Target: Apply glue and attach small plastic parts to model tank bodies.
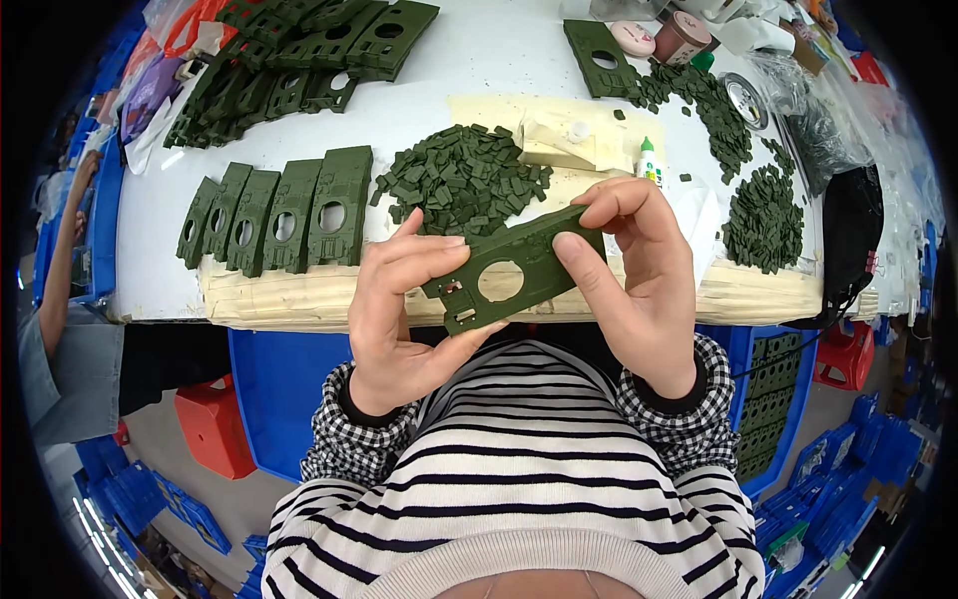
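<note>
At the frame's centre, the green moulded hull part (540,258) is pinched at opposite ends by the half-closed left hand (387,324) and right hand (654,290), apparently so its holed face is left exposed.

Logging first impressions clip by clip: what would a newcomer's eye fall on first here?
Probably the dark green part with a round hole, held at the centre between the left hand and right hand. Next, likely the heap of small green pieces just beyond it, then the row of five similar parts to the left.
</note>
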{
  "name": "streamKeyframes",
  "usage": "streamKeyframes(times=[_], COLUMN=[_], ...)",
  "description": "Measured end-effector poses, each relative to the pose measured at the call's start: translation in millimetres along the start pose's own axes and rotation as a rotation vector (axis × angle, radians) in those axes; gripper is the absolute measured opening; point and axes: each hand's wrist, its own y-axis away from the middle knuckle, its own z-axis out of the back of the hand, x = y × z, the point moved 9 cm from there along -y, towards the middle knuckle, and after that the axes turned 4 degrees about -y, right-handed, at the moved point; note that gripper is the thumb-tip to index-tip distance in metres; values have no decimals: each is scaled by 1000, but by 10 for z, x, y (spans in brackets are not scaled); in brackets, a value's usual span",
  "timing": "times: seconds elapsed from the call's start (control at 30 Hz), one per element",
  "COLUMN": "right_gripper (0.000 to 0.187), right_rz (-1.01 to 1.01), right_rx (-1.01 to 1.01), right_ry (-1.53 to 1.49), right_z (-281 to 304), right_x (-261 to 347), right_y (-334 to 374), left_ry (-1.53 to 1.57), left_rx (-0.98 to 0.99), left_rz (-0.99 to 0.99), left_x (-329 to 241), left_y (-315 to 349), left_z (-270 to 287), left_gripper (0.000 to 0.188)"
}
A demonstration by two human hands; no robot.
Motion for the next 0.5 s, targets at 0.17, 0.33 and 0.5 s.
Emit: streamKeyframes(times=[0.17,0.33,0.5], right_gripper=[21,22,20], right_rz=[-155,-255,-281], right_rx=[3,6,14], right_ry=[-222,-357,-385], right_z=[-24,-52,-72], right_x=[-124,-162,-131], right_y=[29,53,49], left_ry=[20,24,116], left_rx=[-10,27,11], left_rz=[3,-14,73], left_x=[-23,-19,72], left_y=[13,42,48], left_z=[-26,-52,-15], left_gripper=[55,57,55])
